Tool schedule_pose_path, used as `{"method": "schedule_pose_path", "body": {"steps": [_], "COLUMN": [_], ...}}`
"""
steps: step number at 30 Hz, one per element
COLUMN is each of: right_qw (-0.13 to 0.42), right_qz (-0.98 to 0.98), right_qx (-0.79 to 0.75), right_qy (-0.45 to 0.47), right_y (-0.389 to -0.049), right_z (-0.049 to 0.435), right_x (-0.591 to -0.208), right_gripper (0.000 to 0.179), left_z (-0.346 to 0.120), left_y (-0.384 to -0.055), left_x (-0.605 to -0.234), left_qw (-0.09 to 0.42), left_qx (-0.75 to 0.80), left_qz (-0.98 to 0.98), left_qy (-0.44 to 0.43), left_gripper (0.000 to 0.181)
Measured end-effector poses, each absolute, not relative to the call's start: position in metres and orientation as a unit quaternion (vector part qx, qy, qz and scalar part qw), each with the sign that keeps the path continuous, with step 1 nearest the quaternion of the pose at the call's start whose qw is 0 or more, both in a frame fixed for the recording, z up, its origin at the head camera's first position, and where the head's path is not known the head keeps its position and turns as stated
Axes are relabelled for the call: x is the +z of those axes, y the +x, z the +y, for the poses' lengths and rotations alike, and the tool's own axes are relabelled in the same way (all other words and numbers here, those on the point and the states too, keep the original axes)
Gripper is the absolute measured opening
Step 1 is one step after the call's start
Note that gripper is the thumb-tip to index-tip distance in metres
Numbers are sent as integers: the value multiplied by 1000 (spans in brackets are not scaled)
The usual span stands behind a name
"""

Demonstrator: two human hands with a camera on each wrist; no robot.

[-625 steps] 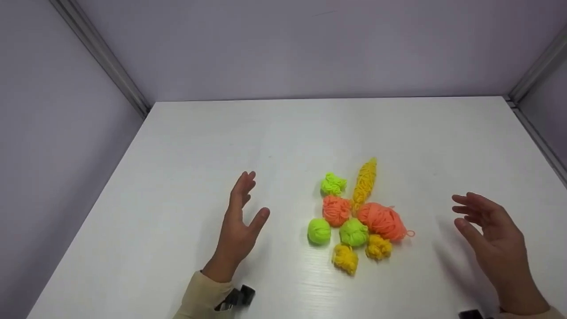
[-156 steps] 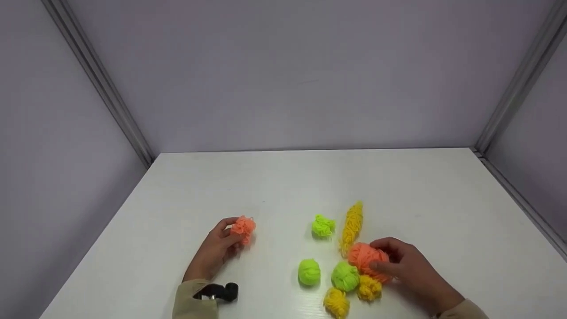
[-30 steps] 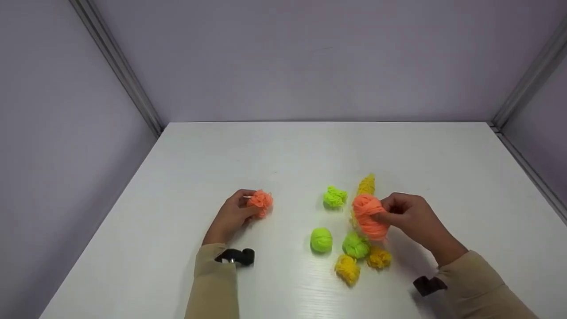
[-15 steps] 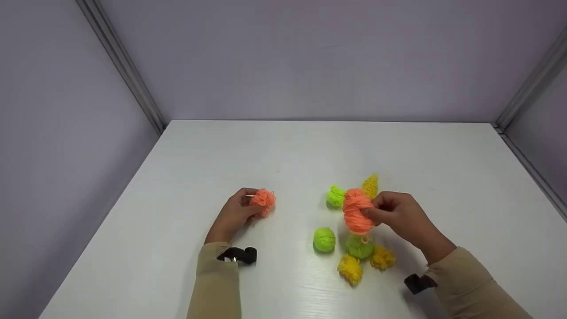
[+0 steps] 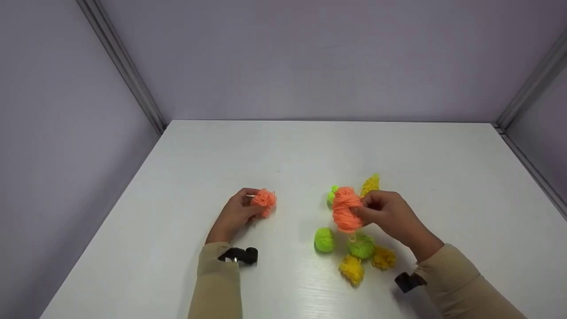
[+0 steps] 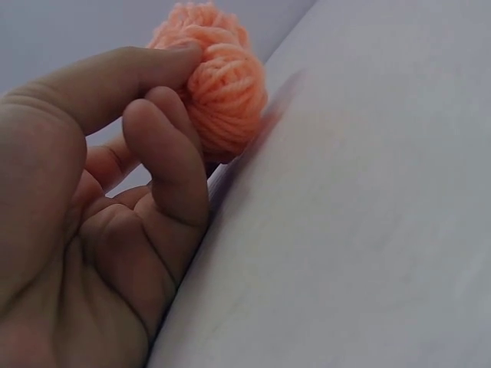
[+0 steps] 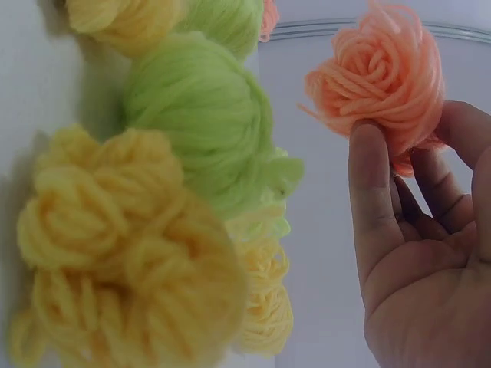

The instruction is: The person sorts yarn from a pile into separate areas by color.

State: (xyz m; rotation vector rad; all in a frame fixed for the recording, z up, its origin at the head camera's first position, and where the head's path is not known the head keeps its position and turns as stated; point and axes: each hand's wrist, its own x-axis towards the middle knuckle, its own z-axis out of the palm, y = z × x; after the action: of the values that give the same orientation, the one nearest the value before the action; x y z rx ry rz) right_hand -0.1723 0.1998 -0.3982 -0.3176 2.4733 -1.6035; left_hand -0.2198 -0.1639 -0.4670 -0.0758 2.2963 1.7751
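Orange skein (image 5: 345, 212) is pinched in our right grip (image 5: 394, 217) above the surface (image 5: 212, 155), our left grip (image 5: 233, 215) pinching the orange ball (image 5: 265, 201) at left; we judge this a carry, its next move needing clearance over the green balls (image 5: 324, 240).

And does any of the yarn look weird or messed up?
A bit: a small loop dangles below the bigger coral yarn ball in the right grip, odd because most of its yarn is wrapped round. I see nothing spilled or damaged.
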Motion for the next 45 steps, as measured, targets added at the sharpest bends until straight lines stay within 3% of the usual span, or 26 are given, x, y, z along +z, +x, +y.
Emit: {"method": "schedule_pose_path", "body": {"steps": [13,34,45], "right_qw": [91,94,100], "right_qz": [825,824,806], "right_qx": [-546,-548,-569], "right_qy": [-116,-111,-128], "right_y": [-174,-182,-182], "right_z": [184,162,152], "right_x": [-396,-393,-392], "right_gripper": [18,22,24], "left_z": [-163,-166,-164], "left_y": [-220,-218,-205], "left_x": [-469,-466,-440], "left_qw": [117,118,141], "left_qx": [598,604,615], "left_qz": [793,788,775], "left_qy": [-21,-10,0], "left_gripper": [46,41,42]}}
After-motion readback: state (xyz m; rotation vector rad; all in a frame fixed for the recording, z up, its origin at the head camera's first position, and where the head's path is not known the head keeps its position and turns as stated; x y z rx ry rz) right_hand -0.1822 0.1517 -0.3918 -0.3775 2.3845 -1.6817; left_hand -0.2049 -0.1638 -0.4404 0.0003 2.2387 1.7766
